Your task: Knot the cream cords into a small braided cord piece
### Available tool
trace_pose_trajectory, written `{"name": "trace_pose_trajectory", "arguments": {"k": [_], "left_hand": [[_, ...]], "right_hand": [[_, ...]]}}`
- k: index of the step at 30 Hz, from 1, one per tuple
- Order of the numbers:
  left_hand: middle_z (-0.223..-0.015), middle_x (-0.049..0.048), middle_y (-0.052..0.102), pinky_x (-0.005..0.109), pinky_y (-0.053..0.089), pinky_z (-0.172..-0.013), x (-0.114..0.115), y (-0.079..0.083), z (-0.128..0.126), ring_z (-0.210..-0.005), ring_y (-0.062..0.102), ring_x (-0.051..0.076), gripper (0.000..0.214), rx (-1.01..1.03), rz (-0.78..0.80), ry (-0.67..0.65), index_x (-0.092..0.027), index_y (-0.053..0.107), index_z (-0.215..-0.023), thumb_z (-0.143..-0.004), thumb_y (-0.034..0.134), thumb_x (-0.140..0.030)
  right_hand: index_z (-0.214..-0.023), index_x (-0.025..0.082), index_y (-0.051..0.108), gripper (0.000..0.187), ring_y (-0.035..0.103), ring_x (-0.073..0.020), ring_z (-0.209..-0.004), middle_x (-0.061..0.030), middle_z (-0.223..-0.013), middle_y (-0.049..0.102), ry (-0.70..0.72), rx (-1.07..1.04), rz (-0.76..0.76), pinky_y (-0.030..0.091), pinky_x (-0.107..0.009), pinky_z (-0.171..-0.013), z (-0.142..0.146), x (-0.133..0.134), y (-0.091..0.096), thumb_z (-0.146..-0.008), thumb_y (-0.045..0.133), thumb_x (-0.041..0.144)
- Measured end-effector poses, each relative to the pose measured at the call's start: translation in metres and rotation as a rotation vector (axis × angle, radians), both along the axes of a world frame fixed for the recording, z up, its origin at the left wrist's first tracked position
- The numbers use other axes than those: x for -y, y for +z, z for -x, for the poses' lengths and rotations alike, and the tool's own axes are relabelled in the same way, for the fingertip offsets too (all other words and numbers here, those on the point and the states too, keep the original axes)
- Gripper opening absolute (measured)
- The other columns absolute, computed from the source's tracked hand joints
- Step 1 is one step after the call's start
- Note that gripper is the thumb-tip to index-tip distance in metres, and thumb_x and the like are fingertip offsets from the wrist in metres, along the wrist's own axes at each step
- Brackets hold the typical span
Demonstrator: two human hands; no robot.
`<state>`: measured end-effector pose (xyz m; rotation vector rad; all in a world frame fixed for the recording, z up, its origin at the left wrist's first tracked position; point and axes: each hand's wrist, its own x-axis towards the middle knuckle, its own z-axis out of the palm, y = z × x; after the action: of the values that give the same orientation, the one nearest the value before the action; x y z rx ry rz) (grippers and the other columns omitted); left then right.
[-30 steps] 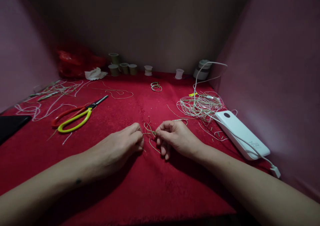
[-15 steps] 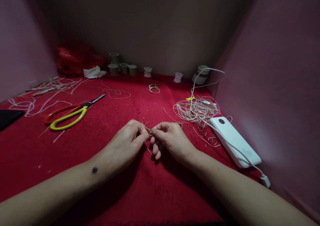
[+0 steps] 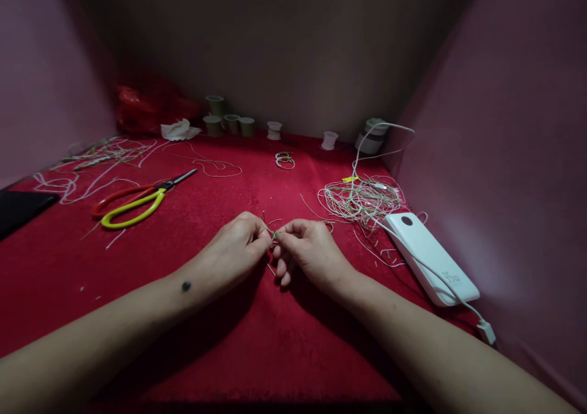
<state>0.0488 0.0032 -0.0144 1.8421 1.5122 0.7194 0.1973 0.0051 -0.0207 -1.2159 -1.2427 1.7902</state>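
Over the middle of the red cloth [image 3: 229,340], my left hand [image 3: 232,255] and my right hand [image 3: 309,252] meet fingertip to fingertip. Both pinch a small knot of thin green and cream cord [image 3: 273,235], whose loose ends stick out above and below the fingers. The fingers of both hands are curled closed around the cord. My two bare forearms reach in from the bottom corners.
Orange and yellow scissors [image 3: 137,200] lie to the left. A tangle of cord [image 3: 360,197] and a white power bank [image 3: 428,258] with its cable lie to the right. Several small spools [image 3: 232,123] stand along the back wall. Loose cords [image 3: 92,157] lie far left.
My hands were a little apart with the cord lying between them; they have closed together and lifted the knot, both now pinching it.
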Motion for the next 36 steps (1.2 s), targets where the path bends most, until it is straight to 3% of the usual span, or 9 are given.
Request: {"name": "trace_pose_trajectory", "arguments": {"k": [10,23,31,36], "left_hand": [[-0.074,0.0042,0.059,0.034,0.044,-0.065,-0.003,-0.012,0.001,-0.07,0.056,0.02,0.021,-0.081,-0.043,0.022,-0.021,0.052,-0.064,-0.078,0.044,-0.034],[-0.082,0.0052,0.053,0.036,0.045,-0.072,0.007,-0.016,0.002,-0.076,0.053,0.019,0.019,-0.122,-0.279,-0.081,-0.021,0.049,-0.066,-0.083,0.042,-0.024],[-0.084,0.0027,0.055,0.03,0.044,-0.07,0.003,0.0,0.008,-0.076,0.054,0.016,0.012,-0.038,-0.363,-0.039,-0.019,0.058,-0.078,-0.083,0.051,-0.027],[-0.078,0.0026,0.06,0.029,0.043,-0.067,0.001,0.006,0.006,-0.072,0.056,0.016,0.021,-0.133,-0.269,-0.118,-0.018,0.061,-0.079,-0.086,0.048,-0.033]], "right_hand": [[-0.069,0.016,0.05,0.025,0.053,-0.0098,-0.032,0.0044,-0.047,0.056,0.03,-0.062,-0.026,0.046,-0.02,-0.031,-0.001,-0.001,-0.006,-0.093,0.043,0.011],[-0.07,0.017,0.049,0.021,0.053,-0.0088,-0.033,0.0047,-0.046,0.056,0.054,-0.021,-0.092,0.046,-0.018,-0.033,-0.003,0.001,-0.007,-0.091,0.046,0.014],[-0.069,0.018,0.047,0.02,0.051,-0.0088,-0.032,0.0057,-0.044,0.055,0.063,0.002,-0.126,0.045,-0.018,-0.033,-0.003,0.003,-0.007,-0.088,0.047,0.014],[-0.068,0.018,0.047,0.019,0.05,-0.0088,-0.032,0.0062,-0.041,0.054,0.069,0.041,-0.137,0.042,-0.017,-0.032,-0.002,0.004,-0.005,-0.086,0.047,0.011]]}}
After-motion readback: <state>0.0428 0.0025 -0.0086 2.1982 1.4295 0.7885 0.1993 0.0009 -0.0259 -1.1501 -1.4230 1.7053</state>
